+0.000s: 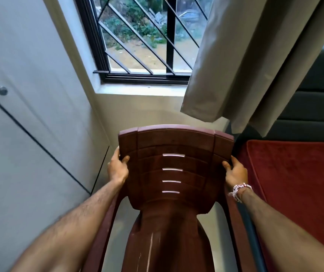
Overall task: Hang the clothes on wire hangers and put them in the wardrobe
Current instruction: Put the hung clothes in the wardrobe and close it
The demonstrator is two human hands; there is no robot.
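Left hand: your left hand (117, 167) grips the left edge of the backrest of the reddish-brown moulded plastic chair (173, 163), thumb on the front face and fingers wrapped behind.
Right hand: your right hand (235, 171), with a beaded pink-and-white bracelet (239, 190) at the wrist, clamps the opposite edge the same way.
Why this hold: a grip at matching height on both sides keeps the chair level and lets you steer or lift it without twisting. That suits the narrow gap it stands in.
Chair position: it faces you, its back towards the black-barred window (143, 40), between the pale grey flat door panels (19, 95) on your left and the dark red textured bed cover (294, 183) on your right.
Task's things: no clothes or wire hangers are in view. The grey panels, with a small round metal fitting (2, 90), are probably the wardrobe, and they look closed.
Step in hand: you appear to be shifting the chair, perhaps to clear the way to those doors. The hanging itself is not yet begun.
Watch for: the beige fabric curtain (245, 65) hangs just above the backrest, so a high lift could snag it. The chair's arm is close to the bed edge.
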